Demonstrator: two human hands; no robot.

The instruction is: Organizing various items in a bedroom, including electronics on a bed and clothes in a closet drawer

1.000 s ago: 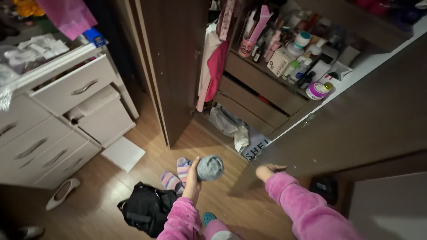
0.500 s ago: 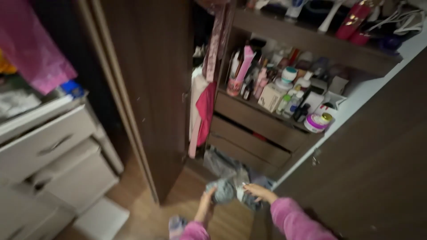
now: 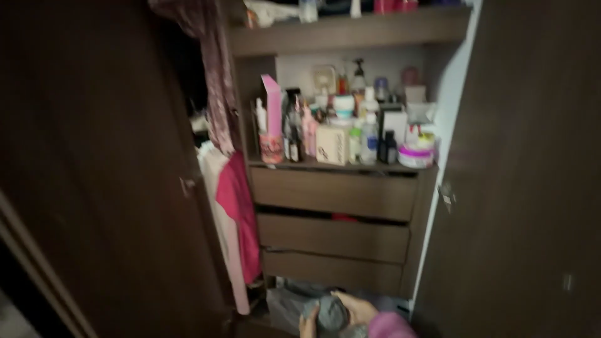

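- Both hands are wrapped round the grey rolled sock bundle [image 3: 330, 315] at the very bottom of the view: left hand [image 3: 307, 325] cupping its near side, right hand [image 3: 354, 308] curled over the far side.
- Looks soft, light and squashy, not slippery or breakable, so I'd say a loose squeeze round the middle holds it fine.
- Just above the grip sit three dark wardrobe drawers [image 3: 333, 235], then a shelf crowded with toiletry bottles [image 3: 344, 134]; pink clothes [image 3: 238, 219] hang up and left.
- Versus a second ago: only the left hand held it then, over the floor, and the view has swung up from the floor to face the wardrobe.
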